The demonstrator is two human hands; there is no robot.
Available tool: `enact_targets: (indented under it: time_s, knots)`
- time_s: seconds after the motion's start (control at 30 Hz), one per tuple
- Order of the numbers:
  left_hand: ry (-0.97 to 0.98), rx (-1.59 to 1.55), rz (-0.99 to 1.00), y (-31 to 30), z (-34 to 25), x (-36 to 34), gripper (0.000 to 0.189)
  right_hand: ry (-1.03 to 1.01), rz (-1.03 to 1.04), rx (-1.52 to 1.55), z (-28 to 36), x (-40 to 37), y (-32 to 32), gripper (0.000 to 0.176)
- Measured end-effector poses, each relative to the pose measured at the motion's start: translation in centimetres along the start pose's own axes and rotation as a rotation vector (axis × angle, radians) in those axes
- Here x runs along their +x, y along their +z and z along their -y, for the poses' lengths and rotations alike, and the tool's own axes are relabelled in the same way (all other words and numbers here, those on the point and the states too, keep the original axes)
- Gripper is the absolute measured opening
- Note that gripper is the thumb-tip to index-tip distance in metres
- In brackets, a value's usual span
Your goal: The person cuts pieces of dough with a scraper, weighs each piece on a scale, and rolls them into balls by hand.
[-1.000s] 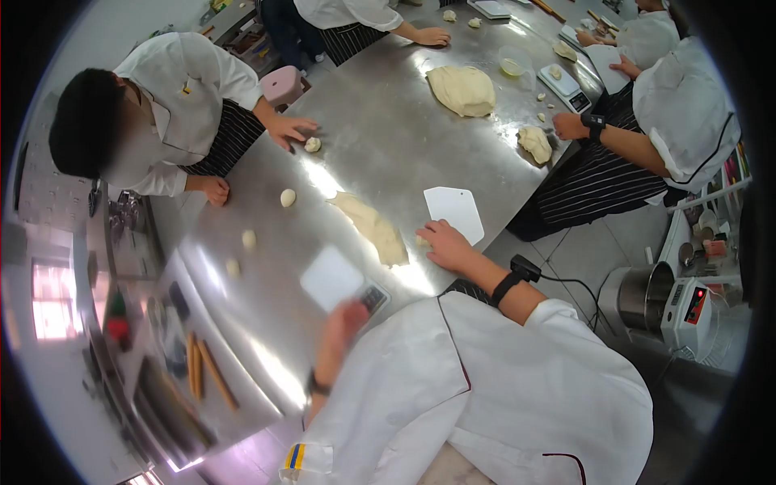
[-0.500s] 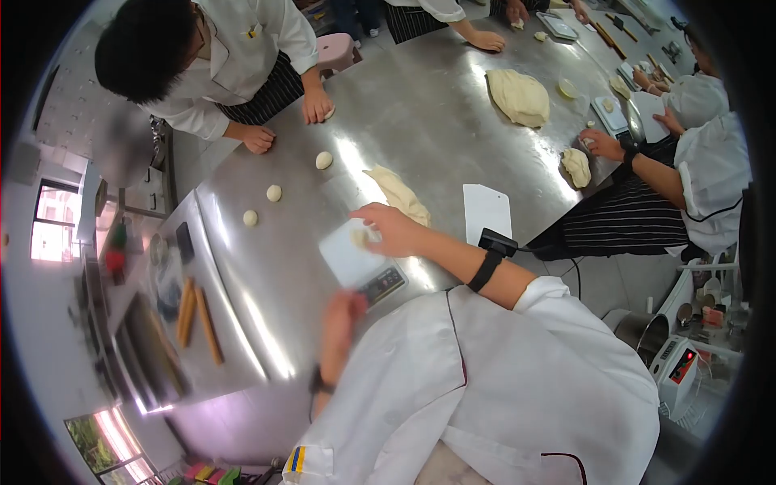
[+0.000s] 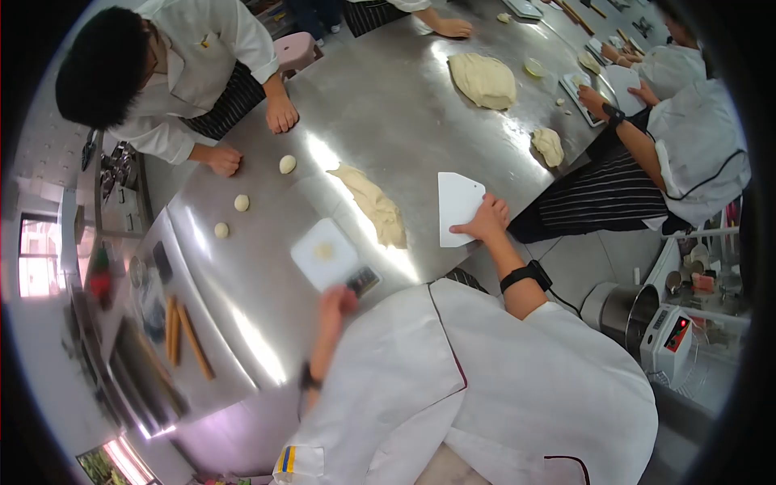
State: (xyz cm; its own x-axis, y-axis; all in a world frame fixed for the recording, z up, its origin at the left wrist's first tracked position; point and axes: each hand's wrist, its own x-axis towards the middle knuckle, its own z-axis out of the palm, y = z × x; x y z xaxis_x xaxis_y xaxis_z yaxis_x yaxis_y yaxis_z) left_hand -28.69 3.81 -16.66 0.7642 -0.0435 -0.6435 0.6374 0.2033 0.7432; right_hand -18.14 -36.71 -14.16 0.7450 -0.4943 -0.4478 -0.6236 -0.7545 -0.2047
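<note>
Scraper (image 3: 453, 198) in the right hand (image 3: 482, 220) now, folks: the thumb lies across its near face and the fingers curl at the right edge, so the grip looks closed on it, though what goes on underneath I can't make out. It's a thin white sheet, light I'd reckon, stiff with a little spring, and that near right side is a sound place to hold, leaving the far and left edges free.

Over to the left, the left hand (image 3: 336, 301) is a blur right by the buttons of the scale (image 3: 305, 259); wide or narrow, I honestly can't tell. On the scale's white plate sits a small dough piece (image 3: 324, 251), smudged from here but plainly pale. That'll be soft and light, easy to dent, maybe clinging to the skin; gather it from the sides with loose fingertips.

Between scale and scraper, a little farther off, the long dough slab (image 3: 372, 208) lies flat on the worktop (image 3: 380, 105). Heavier, that one, and slack: lift it by one end and I'd expect it to stretch and droop, so support it from below with a flat palm.

And out left, three dough balls (image 3: 242, 203) rest well apart from the hands, smooth and round, likely to roll on that shiny metal; cup them gently, squeeze and they'd flatten.
</note>
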Motion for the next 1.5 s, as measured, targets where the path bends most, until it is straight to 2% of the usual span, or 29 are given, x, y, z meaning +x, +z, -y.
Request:
enact_targets:
  time_s: [0.1, 0.2, 0.23, 0.3, 0.33, 0.4, 0.43, 0.5, 0.53, 0.57, 0.63, 0.67, 0.73, 0.83, 0.87, 0.9, 0.97, 1.07, 1.3, 1.5]
  knots:
    - [0.031, 0.074, -0.013, 1.3, -1.1, 0.6, 0.017, 0.111, 0.006, 0.037, -1.7, 0.9, -0.4, 0.131]
    - [0.081, 0.135, 0.02, 2.6, -3.0, 0.3, 0.018, 0.223, 0.055, 0.024, -4.2, 0.7, -2.6, 0.125]
    - [0.083, 0.129, 0.013, 2.7, -3.5, 0.1, 0.018, 0.215, 0.055, 0.02, -6.2, 1.4, -1.9, 0.125]
    - [0.121, 0.17, 0.027, 2.9, -4.1, -0.2, 0.019, 0.15, 0.015, 0.229, -10.3, 3.0, 0.4, 0.123]
    - [0.12, 0.154, 0.009, 2.9, -4.2, -0.4, 0.019, 0.132, 0.023, 0.215, -11.2, 2.8, 0.4, 0.123]
    - [0.125, 0.148, -0.006, 2.9, -4.0, -0.9, 0.018, 0.071, 0.107, 0.486, -12.4, 2.0, 0.8, 0.093]
    - [0.12, 0.127, -0.03, 2.7, -3.7, -0.9, 0.018, 0.052, 0.122, 0.464, -12.2, 1.5, 0.8, 0.093]
    - [0.096, 0.15, -0.06, 2.0, -2.8, -0.8, 0.018, -0.132, 0.198, 0.578, -11.7, 0.2, -0.2, 0.067]
    - [0.1, 0.121, -0.092, 1.8, -2.6, -1.0, 0.018, -0.244, 0.096, 0.55, -9.9, -1.9, -1.6, 0.041]
    - [0.093, 0.1, -0.114, 1.4, -2.3, -1.1, 0.018, -0.259, 0.115, 0.53, -8.8, -2.5, -2.1, 0.041]
    - [0.134, 0.069, -0.161, 0.4, -1.9, -1.4, 0.018, -0.441, -0.031, 0.43, -6.9, -3.3, -2.9, 0.033]
    - [0.143, 0.058, -0.187, 0.0, -1.7, -1.5, 0.017, -0.454, -0.018, 0.417, -5.7, -3.7, -3.4, 0.033]
    - [0.143, 0.018, -0.24, -0.6, -1.4, -1.8, 0.018, -0.627, -0.059, 0.331, -2.9, -4.4, -4.6, 0.025]
    - [0.142, -0.035, -0.301, -1.1, -0.9, -2.3, 0.018, -0.77, 0.082, 0.265, 2.0, -6.4, -6.3, 0.025]
    - [0.141, -0.05, -0.314, -1.2, -0.8, -2.5, 0.018, -0.868, 0.046, 0.214, 3.2, -6.6, -5.8, 0.019]
    - [0.144, -0.064, -0.321, -1.2, -0.5, -2.7, 0.018, -0.88, 0.049, 0.203, 4.4, -6.9, -5.5, 0.019]
    - [0.133, -0.07, -0.319, -1.1, -0.2, -3.2, 0.019, -1.021, 0.072, -0.013, 6.5, -7.4, -5.0, 0.017]
    - [0.15, -0.088, -0.314, -1.1, 0.9, -3.8, 0.019, -1.104, 0.068, -0.173, 8.3, -7.6, -3.6, 0.013]
    - [0.131, -0.143, -0.355, -1.1, 3.0, -5.2, 0.02, -1.17, 0.008, -0.3, 9.7, -8.3, -2.4, 0.012]
    - [0.126, -0.203, -0.395, -0.6, 3.0, -6.1, 0.02, -1.085, -0.022, -0.459, 9.8, -9.6, -0.4, 0.016]
